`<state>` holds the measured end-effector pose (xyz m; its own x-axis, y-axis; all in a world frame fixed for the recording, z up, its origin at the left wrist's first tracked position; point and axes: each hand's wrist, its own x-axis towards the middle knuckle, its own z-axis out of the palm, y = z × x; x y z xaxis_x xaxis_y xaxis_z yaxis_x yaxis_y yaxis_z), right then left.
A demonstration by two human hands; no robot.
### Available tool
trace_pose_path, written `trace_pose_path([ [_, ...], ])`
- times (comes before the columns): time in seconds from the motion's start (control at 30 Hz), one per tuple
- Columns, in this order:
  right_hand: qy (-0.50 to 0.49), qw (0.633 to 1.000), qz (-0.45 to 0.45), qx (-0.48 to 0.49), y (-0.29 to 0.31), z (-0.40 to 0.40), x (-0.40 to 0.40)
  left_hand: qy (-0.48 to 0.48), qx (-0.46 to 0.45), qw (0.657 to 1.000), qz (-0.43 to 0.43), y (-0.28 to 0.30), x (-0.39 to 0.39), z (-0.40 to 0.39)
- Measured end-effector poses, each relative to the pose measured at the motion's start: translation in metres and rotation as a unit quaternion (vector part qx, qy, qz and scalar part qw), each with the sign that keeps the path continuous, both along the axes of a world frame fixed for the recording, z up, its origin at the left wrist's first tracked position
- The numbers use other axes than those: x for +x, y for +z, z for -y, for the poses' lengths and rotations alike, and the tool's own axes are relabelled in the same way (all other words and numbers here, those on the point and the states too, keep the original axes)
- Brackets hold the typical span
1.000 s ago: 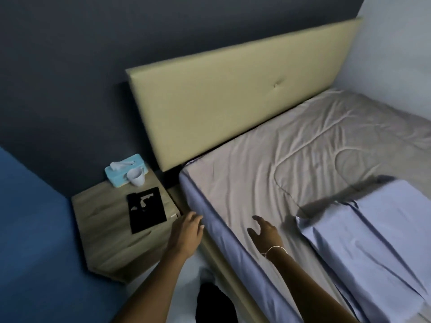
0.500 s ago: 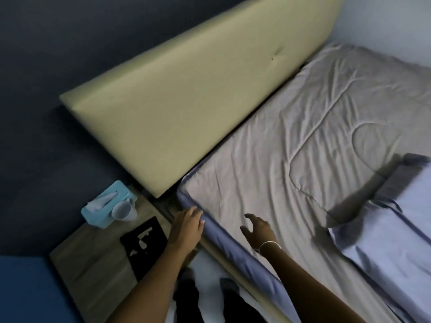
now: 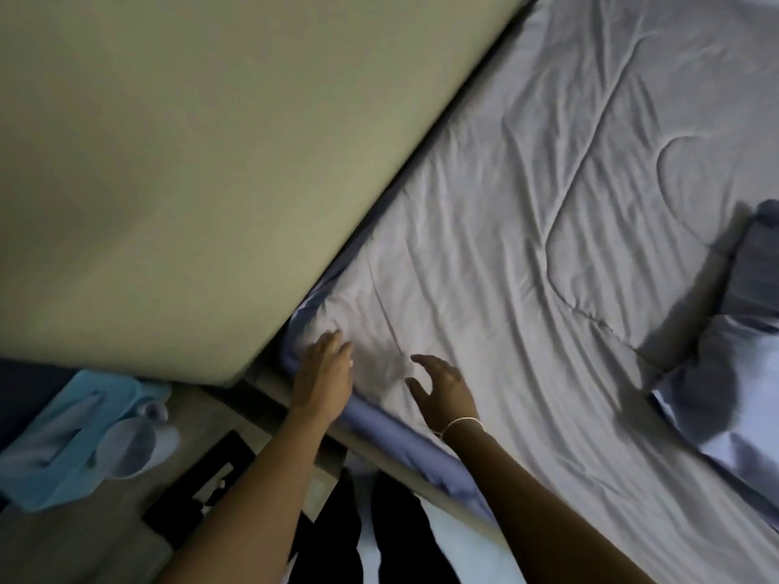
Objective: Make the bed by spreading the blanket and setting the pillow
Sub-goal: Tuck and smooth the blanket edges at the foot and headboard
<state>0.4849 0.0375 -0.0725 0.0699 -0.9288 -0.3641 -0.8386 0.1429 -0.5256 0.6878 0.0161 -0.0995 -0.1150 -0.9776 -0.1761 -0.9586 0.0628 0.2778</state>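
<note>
The left hand (image 3: pixel 324 375) lies with straight fingers on the near corner of the quilted blanket (image 3: pixel 527 255), where the grey top meets its lavender edge (image 3: pixel 366 415); it holds nothing, and seems to be pressing the corner flat against the headboard (image 3: pixel 189 162). The right hand (image 3: pixel 442 383), with a thin bracelet (image 3: pixel 461 423) at the wrist, hovers just beside it over the cloth, fingers spread and loosely bent, empty; whether it touches the blanket I cannot tell. Both sit at this corner probably because the blanket's head end needs squaring before the pillow goes on. The pillow (image 3: pixel 733 385) lies well apart, at the right edge of view, not yet at the headboard. On the left, a bedside table (image 3: pixel 84 537) carries a blue tissue box (image 3: pixel 63 448) and a cup (image 3: pixel 126 446).

Compared with half a second earlier, the left hand has moved off the bed's side onto the corner, both hands sit further toward the headboard, and the view has tipped lower and closer.
</note>
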Motion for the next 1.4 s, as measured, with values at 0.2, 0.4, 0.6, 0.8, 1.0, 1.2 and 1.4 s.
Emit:
trace_pose_path([
  [0.2,0.18,0.982,-0.054,0.002,-0.086,0.011,0.036,0.023,-0.025,0.999,-0.002,-0.069,0.013,0.045],
  [0.4,0.153,0.973,-0.059,-0.165,-0.134,-0.004,0.031,0.051,-0.066,0.997,0.006,-0.097,0.027,0.048],
  [0.6,0.147,0.973,-0.024,-0.178,-0.139,-0.027,0.063,-0.01,-0.076,0.996,0.043,-0.073,0.046,0.017],
  [0.8,0.175,0.978,0.005,-0.117,-0.131,-0.048,0.084,0.044,-0.048,0.995,0.081,-0.07,0.043,-0.005],
  [1.0,0.035,0.98,0.024,-0.197,-0.1,-0.024,0.012,-0.077,-0.048,0.995,0.049,-0.079,-0.007,0.02],
  [1.2,-0.193,0.946,-0.197,-0.169,-0.125,0.039,-0.107,-0.046,0.008,0.998,0.046,-0.117,0.04,0.014],
  [1.4,-0.19,0.944,-0.248,-0.106,-0.137,0.084,-0.094,0.043,0.026,0.998,-0.046,-0.111,0.058,-0.037],
])
